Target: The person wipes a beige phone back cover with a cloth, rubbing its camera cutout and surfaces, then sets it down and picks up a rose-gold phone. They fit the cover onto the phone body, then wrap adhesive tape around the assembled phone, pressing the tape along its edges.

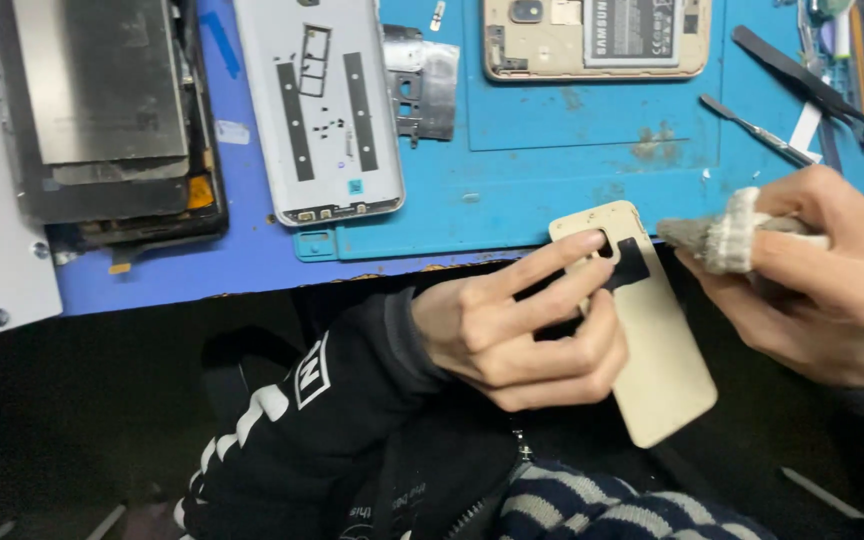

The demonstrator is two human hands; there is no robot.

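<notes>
- The gold phone back cover [664, 370] is held up over the lap, just off the near edge of the blue mat [552, 170], inner face up.
- The left hand [522, 330] is clamped on it, fingers around its left edge, the forefinger by the camera cut-out.
- The right hand [832, 280] is closed on a wad of grey cloth [717, 238], whose tip sits at the cover's top corner.
- Step in hand, as I judge it: wiping the cover's inside clean; the next move calls for a steady grip and light strokes near the cut-out.
- Farther off on the bench: an opened gold phone [592, 40], a silver back panel [317, 105], a dismantled tablet [102, 110], tweezers [762, 132].
</notes>
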